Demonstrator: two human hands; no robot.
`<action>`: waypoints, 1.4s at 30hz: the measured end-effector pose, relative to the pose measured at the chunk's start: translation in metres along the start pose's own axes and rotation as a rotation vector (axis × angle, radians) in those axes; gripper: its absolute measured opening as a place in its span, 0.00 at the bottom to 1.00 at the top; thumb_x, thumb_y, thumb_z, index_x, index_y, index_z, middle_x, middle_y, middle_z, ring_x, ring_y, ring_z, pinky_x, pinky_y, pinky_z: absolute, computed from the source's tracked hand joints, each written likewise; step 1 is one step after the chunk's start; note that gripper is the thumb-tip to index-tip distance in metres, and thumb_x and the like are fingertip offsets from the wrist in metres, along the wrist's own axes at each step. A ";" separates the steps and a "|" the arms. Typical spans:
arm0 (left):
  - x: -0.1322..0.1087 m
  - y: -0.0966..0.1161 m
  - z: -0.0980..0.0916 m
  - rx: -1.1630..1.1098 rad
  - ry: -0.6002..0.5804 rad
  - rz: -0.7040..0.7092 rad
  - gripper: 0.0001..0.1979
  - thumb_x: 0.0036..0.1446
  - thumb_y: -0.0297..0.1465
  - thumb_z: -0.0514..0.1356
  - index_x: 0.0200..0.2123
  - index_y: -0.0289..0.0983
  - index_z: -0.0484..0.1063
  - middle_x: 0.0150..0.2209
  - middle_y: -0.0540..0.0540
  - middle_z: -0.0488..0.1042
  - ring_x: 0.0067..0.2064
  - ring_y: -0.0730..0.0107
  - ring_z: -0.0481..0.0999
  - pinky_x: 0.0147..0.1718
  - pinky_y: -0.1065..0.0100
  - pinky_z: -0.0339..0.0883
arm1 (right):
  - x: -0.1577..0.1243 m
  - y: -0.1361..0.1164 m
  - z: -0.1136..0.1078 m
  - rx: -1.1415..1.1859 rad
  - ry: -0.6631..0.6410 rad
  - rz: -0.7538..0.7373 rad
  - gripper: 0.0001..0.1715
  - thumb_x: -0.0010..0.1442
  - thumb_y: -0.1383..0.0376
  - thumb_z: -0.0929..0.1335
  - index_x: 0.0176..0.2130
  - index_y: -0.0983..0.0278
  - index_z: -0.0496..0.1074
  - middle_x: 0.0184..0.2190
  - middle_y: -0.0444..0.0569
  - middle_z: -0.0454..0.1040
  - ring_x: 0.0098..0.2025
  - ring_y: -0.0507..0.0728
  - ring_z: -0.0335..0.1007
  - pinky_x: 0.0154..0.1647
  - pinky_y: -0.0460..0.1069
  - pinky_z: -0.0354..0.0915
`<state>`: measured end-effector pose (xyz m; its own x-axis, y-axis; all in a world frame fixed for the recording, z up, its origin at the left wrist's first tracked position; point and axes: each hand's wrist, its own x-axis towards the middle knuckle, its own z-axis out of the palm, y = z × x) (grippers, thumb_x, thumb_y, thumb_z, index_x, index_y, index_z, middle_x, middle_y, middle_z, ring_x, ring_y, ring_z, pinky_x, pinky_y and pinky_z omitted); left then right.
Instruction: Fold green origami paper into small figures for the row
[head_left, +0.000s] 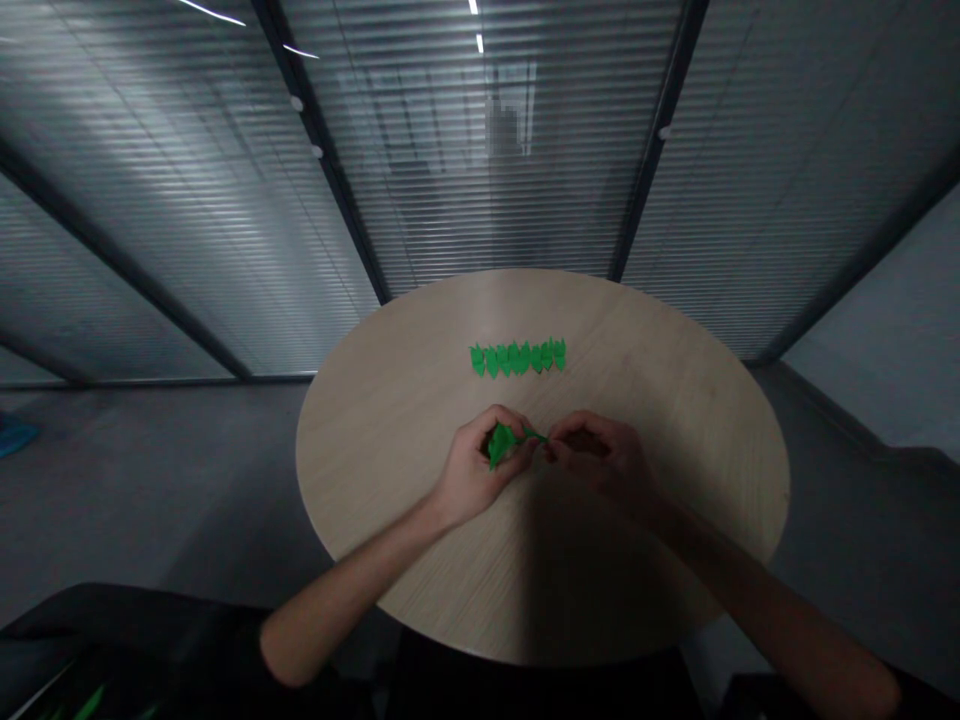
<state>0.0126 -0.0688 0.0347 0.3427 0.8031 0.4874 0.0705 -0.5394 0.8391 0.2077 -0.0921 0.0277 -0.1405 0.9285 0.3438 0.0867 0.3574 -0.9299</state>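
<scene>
Over the middle of the round table [360, 430], my left hand [469, 480] is closed on a bright green leaf-shaped piece [501, 440]. The piece's broad part shows inside the curl of my left fingers, and its narrow end points right. Thumb and fingertips of my right hand [611, 455] are pinched together at that narrow end. Whether the piece is paper, cloth or plastic I cannot tell. Beyond my hands lies a row of similar green leaf-shaped pieces [517, 358], several set side by side with pointed tips toward me.
Glass panels with horizontal blinds [495, 200] stand close behind the table's far edge, split by dark frames. A white wall [885, 330] rises at the right. Something blue [15, 433] lies on the grey floor at the far left. My right arm casts a shadow on the tabletop.
</scene>
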 end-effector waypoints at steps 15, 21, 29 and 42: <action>-0.002 -0.003 0.001 -0.019 -0.002 -0.030 0.08 0.60 0.30 0.64 0.32 0.38 0.66 0.33 0.48 0.74 0.32 0.72 0.72 0.31 0.69 0.65 | 0.000 0.004 0.000 0.024 -0.061 0.051 0.09 0.62 0.59 0.72 0.35 0.63 0.76 0.27 0.46 0.79 0.29 0.52 0.77 0.30 0.46 0.71; -0.002 -0.004 0.001 -0.019 -0.005 -0.019 0.08 0.60 0.30 0.65 0.33 0.38 0.67 0.33 0.48 0.75 0.33 0.73 0.72 0.32 0.68 0.66 | 0.000 0.006 0.000 0.067 -0.060 0.063 0.10 0.62 0.60 0.72 0.32 0.64 0.76 0.25 0.46 0.78 0.28 0.52 0.76 0.30 0.45 0.70; -0.003 -0.009 0.001 -0.013 0.008 -0.057 0.08 0.60 0.31 0.65 0.34 0.38 0.67 0.33 0.48 0.74 0.33 0.72 0.71 0.32 0.68 0.65 | 0.000 0.007 0.000 0.070 -0.065 0.073 0.10 0.62 0.59 0.72 0.33 0.64 0.75 0.25 0.46 0.78 0.27 0.51 0.75 0.29 0.45 0.69; -0.002 -0.008 0.000 -0.014 0.002 -0.034 0.08 0.60 0.30 0.65 0.33 0.38 0.67 0.32 0.49 0.74 0.32 0.74 0.71 0.31 0.70 0.65 | 0.000 0.003 0.001 0.021 -0.119 0.099 0.11 0.62 0.59 0.72 0.34 0.64 0.75 0.25 0.46 0.77 0.27 0.51 0.74 0.28 0.45 0.67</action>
<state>0.0117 -0.0665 0.0268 0.3387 0.8215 0.4588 0.0687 -0.5079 0.8587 0.2066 -0.0910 0.0251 -0.2483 0.9401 0.2336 0.0857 0.2615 -0.9614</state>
